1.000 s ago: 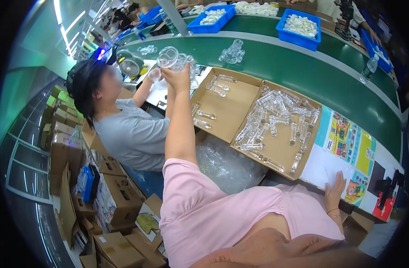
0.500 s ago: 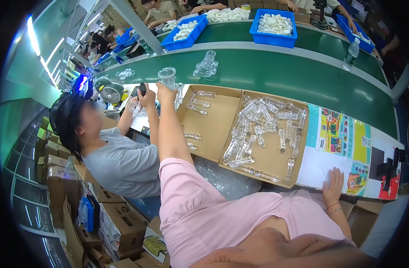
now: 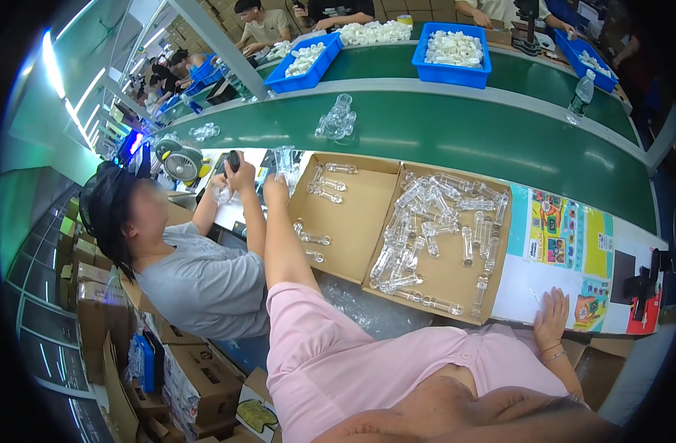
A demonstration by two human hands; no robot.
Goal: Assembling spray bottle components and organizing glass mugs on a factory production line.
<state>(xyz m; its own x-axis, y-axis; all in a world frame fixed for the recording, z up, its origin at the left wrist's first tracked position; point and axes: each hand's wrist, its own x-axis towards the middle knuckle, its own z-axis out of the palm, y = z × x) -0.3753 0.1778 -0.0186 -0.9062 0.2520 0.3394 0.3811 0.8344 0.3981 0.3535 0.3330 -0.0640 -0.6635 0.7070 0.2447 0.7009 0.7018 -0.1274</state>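
Observation:
My left hand (image 3: 276,191) reaches out at the far left, beside the cardboard tray. Its fingers close on the lower end of a clear plastic part (image 3: 284,158), which stands upright and is wide at the top. Flat on the white table top at the right lies my right hand (image 3: 551,317), fingers extended and holding nothing. Between my arms is a cardboard tray (image 3: 350,252) in two halves. Many clear plastic tubes (image 3: 434,199) are heaped in its right half, and several more tubes (image 3: 329,196) lie along the left side of the other half.
A co-worker in grey (image 3: 197,273) sits close at my left, with a black-handled tool (image 3: 233,161) in hand. Beyond the tray runs a green conveyor belt (image 3: 456,122) carrying clear parts (image 3: 336,118). Blue bins (image 3: 452,72) of white pieces and a bottle (image 3: 581,97) stand farther back.
My left hand has come down a little with the clear part, which now shows from the side. The whole view has shifted slightly. My right hand stays on the table.

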